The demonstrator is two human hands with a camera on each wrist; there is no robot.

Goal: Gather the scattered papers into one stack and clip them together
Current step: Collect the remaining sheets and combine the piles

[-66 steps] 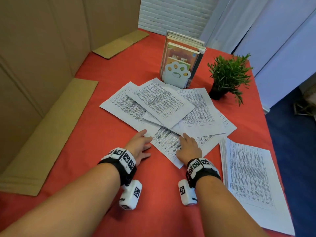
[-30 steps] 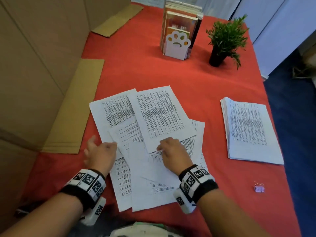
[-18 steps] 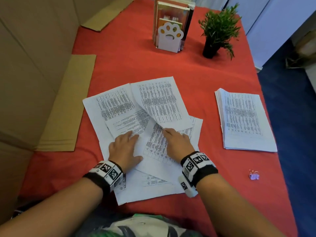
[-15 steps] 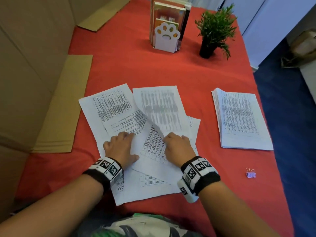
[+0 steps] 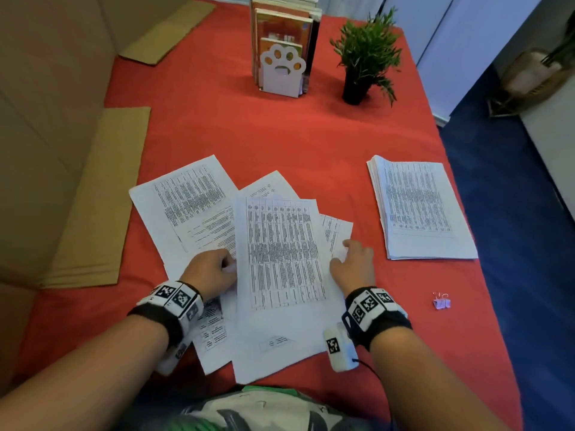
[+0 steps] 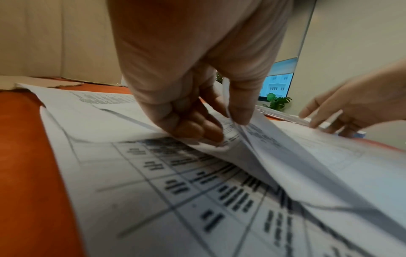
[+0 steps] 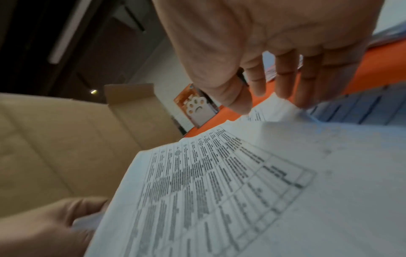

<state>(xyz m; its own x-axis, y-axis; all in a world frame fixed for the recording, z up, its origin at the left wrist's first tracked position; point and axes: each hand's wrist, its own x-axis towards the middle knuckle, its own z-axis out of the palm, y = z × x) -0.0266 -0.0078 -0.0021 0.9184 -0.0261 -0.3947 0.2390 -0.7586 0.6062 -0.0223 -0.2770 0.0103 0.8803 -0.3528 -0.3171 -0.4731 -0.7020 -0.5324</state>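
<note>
Several loose papers [image 5: 280, 253] fanned on the red table [image 5: 280, 135], left hand [image 5: 210, 270] pinching a sheet's edge — right hand [image 5: 354, 264] spread flat on the far side, binder clip [image 5: 441, 303] lying apart.

Scattered papers [image 5: 281, 253]: thin matt white paper, printed tables. Worktop [image 5: 280, 135]: matt red cloth cover. Side panels [image 5: 46, 119]: matt brown corrugated cardboard.
</note>
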